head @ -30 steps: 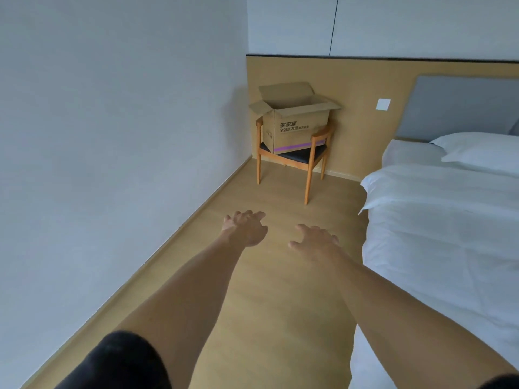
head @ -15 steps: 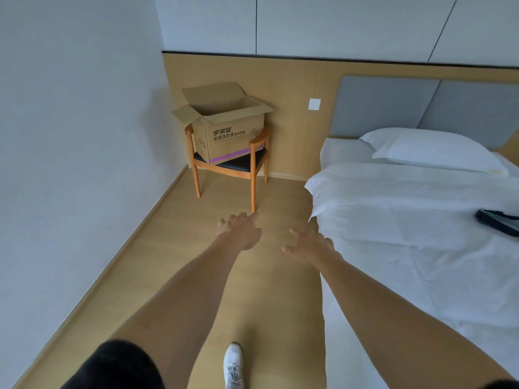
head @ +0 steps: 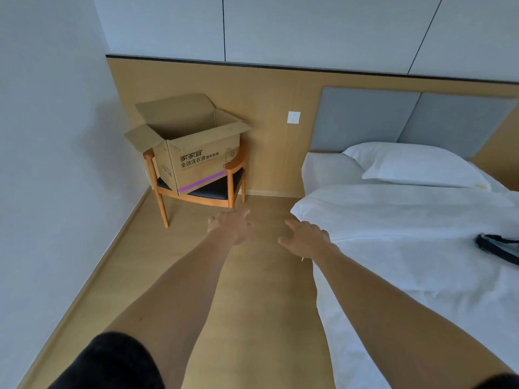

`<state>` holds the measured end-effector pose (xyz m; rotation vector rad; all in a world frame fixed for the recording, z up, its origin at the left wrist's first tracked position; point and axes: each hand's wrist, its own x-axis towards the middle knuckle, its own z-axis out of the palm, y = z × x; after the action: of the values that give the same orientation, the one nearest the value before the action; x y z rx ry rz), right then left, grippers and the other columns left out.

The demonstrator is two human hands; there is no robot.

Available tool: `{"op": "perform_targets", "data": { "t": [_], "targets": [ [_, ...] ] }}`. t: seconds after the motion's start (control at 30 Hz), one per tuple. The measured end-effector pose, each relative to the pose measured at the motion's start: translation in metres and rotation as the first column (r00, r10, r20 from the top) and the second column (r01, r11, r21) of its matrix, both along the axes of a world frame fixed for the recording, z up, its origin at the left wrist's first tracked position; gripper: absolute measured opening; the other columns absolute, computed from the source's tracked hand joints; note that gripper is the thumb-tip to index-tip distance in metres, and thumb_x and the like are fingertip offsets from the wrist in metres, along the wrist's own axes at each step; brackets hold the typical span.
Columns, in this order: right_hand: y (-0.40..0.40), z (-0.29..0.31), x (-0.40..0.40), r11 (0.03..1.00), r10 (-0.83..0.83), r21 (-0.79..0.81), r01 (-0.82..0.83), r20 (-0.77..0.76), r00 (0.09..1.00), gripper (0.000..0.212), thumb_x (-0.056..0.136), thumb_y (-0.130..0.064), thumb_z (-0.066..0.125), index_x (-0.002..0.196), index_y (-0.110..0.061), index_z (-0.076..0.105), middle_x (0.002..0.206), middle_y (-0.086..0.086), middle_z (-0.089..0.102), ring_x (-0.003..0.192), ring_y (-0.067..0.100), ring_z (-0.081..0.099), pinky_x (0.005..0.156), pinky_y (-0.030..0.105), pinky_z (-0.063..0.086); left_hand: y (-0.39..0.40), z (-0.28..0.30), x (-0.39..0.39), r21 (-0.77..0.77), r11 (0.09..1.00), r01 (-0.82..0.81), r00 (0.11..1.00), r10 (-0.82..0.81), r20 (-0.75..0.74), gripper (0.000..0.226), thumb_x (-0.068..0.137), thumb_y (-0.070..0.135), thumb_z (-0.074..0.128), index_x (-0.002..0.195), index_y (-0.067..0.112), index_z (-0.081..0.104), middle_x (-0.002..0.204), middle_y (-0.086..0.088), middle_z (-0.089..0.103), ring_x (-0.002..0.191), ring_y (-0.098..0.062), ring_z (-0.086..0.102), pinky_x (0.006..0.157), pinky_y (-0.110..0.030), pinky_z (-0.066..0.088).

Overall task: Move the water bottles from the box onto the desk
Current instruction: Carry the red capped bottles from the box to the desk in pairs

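A brown cardboard box [head: 202, 161] with its top flaps open stands on a wooden chair [head: 236, 175] in the room's far left corner. The box's inside is hidden from here, and no water bottles or desk are in view. Both my arms stretch forward over the floor. My left hand [head: 231, 226] hovers just short of the chair's front, fingers loosely spread and holding nothing. My right hand [head: 304, 238] is beside it, next to the bed's corner, also spread and holding nothing.
A bed [head: 407, 234] with white sheets and a pillow [head: 415, 164] fills the right side. A dark object [head: 500, 247] lies on it at the right edge. A white wall [head: 50, 164] runs along the left. Wood floor [head: 252, 304] lies between wall and bed.
The view has swung right and moved closer to the chair and box, which now look larger. Both hands stay stretched forward, holding nothing.
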<state>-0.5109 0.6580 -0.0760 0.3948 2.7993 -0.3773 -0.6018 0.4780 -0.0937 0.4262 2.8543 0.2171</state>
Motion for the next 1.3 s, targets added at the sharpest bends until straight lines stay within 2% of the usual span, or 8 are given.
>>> {"op": "perform_targets", "data": {
  "t": [0.13,0.3,0.4,0.57,0.7,0.9,1.07,1.3],
  "targets": [
    [0.01,0.001,-0.057,1.0,-0.02,0.009,0.02,0.005,1.0,0.063,0.095,-0.052,0.047,0.153,-0.032,0.033,0.147,0.007,0.047,0.136,0.031,0.043,0.107,0.047,0.034,0.01,-0.001,-0.056,0.019,1.0,0.021,1.0,-0.021,0.0,0.049,0.103,0.043,0.042,0.151,0.034,0.035,0.148,-0.006,0.05,0.134,-0.032,0.048,0.106,-0.055,0.037],
    [0.025,-0.005,-0.131,1.0,0.008,0.018,-0.008,-0.004,1.0,0.064,0.096,-0.053,0.044,0.155,-0.032,0.029,0.153,0.008,0.043,0.139,0.033,0.041,0.112,0.051,0.033,0.025,-0.001,-0.125,-0.015,1.0,0.019,1.0,-0.019,0.01,0.049,0.104,0.042,0.04,0.151,0.032,0.034,0.148,-0.008,0.047,0.135,-0.033,0.045,0.112,-0.057,0.034],
    [0.037,-0.011,-0.184,1.0,0.025,0.0,-0.025,-0.007,1.0,0.068,0.096,-0.055,0.043,0.157,-0.033,0.025,0.159,0.008,0.036,0.144,0.033,0.036,0.116,0.053,0.03,0.034,-0.002,-0.17,-0.025,1.0,0.016,0.999,-0.017,-0.028,0.046,0.104,0.04,0.038,0.148,0.03,0.037,0.139,-0.008,0.052,0.126,-0.032,0.051,0.107,-0.054,0.039],
    [0.053,-0.014,-0.292,0.994,0.111,-0.011,-0.111,-0.034,0.993,0.066,0.097,-0.055,0.043,0.156,-0.032,0.026,0.157,0.007,0.04,0.143,0.033,0.038,0.113,0.054,0.032,0.046,-0.004,-0.26,-0.024,0.998,-0.057,0.996,0.055,-0.067,0.043,0.102,0.04,0.038,0.144,0.032,0.042,0.127,-0.005,0.058,0.118,-0.03,0.055,0.103,-0.053,0.044],
    [0.068,-0.005,-0.376,0.985,0.169,-0.03,-0.171,-0.06,0.984,0.058,0.098,-0.053,0.042,0.15,-0.03,0.034,0.148,0.008,0.049,0.137,0.032,0.044,0.11,0.054,0.035,0.06,0.004,-0.338,-0.053,0.99,-0.128,0.99,0.125,-0.059,0.041,0.102,0.04,0.037,0.142,0.032,0.042,0.131,-0.007,0.056,0.12,-0.032,0.053,0.101,-0.052,0.041],
    [0.087,-0.006,-0.481,0.975,0.221,-0.008,-0.221,-0.025,0.975,0.062,0.098,-0.058,0.043,0.153,-0.033,0.03,0.149,0.009,0.048,0.137,0.033,0.043,0.11,0.055,0.034,0.079,0.008,-0.428,-0.004,0.982,-0.191,0.978,0.19,-0.081,0.044,0.101,0.039,0.037,0.144,0.033,0.041,0.143,-0.005,0.052,0.126,-0.03,0.05,0.106,-0.054,0.042],
    [0.083,-0.01,-0.553,0.962,0.273,-0.002,-0.274,-0.029,0.961,0.064,0.097,-0.06,0.042,0.153,-0.033,0.028,0.148,0.009,0.046,0.136,0.032,0.045,0.109,0.054,0.035,0.072,0.011,-0.483,-0.01,0.967,-0.256,0.963,0.254,-0.086,0.042,0.102,0.038,0.038,0.143,0.031,0.042,0.136,-0.005,0.055,0.118,-0.029,0.053,0.102,-0.051,0.043],
    [0.07,-0.007,-0.642,0.949,0.313,0.015,-0.313,-0.094,0.945,0.062,0.098,-0.057,0.043,0.153,-0.032,0.028,0.145,0.009,0.048,0.134,0.032,0.044,0.107,0.051,0.036,0.063,0.007,-0.572,0.039,0.95,-0.309,0.946,0.311,-0.087,0.045,0.103,0.041,0.038,0.146,0.029,0.04,0.141,-0.007,0.052,0.126,-0.031,0.05,0.105,-0.052,0.037]
  ]
}}
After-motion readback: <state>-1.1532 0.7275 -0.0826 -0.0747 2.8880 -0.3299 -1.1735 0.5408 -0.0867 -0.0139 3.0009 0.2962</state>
